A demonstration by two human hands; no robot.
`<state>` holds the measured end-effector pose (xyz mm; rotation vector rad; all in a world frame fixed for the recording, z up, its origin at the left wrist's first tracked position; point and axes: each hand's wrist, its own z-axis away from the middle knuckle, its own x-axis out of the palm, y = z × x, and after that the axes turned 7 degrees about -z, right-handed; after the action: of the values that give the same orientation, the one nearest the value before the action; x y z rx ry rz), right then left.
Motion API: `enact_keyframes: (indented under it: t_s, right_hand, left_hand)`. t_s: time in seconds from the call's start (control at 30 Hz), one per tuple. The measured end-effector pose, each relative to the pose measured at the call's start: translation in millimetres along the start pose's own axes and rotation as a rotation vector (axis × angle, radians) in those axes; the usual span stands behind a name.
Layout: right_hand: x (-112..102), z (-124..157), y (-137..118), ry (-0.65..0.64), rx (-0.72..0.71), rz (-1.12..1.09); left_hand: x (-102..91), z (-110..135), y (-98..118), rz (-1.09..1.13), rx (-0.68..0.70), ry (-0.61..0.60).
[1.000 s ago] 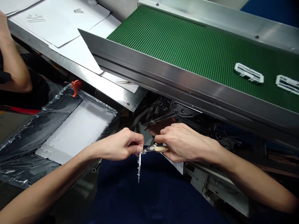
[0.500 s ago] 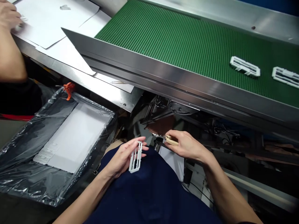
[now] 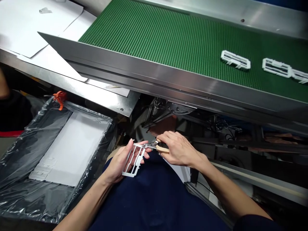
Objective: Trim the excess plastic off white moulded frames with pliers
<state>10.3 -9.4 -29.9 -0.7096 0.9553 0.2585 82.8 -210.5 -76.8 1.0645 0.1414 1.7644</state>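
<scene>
Over my lap, my left hand (image 3: 122, 158) grips a white plastic frame (image 3: 130, 175) with slim bars running along its length. The frame is tilted, with its broad side towards me. My right hand (image 3: 179, 148) is wrapped round the beige handles of a pair of nippers (image 3: 162, 149). Their metal jaws meet the upper right corner of the frame, close to my left fingertips. Whether the jaws are closed on the plastic I cannot tell. On the green conveyor belt (image 3: 154, 35) lie similar white frames (image 3: 235, 60), one overlapping another at the right edge.
At the left stands a bin lined with clear plastic (image 3: 96, 154), with white sheets and several white parts inside. A metal table (image 3: 103, 99) bears white paper (image 3: 29, 29). The conveyor's metal side wall (image 3: 144, 69) runs above my hands. Another person's arm (image 3: 3, 85) shows at the left edge.
My right hand has brought the nippers left to the frame. My left hand has turned the frame to show its broad side. The view has shifted right, and the other person's hand has left it.
</scene>
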Motion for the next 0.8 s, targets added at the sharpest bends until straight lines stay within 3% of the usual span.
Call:
enact_keyframes:
  t_s: [0.57, 0.67, 0.8]
  right_hand:
    - [-1.4, 0.2, 0.5, -0.013, -0.009, -0.028]
    - [2.1, -0.9, 3.4, 0.020, 0.024, -0.174]
    - [11.6, -6.3, 3.5, 0.174, 0.223, -0.546]
  left_hand:
    - [-1.7, 1.9, -0.1, -0.089, 0.017, -0.002]
    - [-1.5, 1.8, 0.4, -0.045, 0.011, -0.008]
    - [-0.8, -5.5, -0.4, 0.053, 0.037, 0.044]
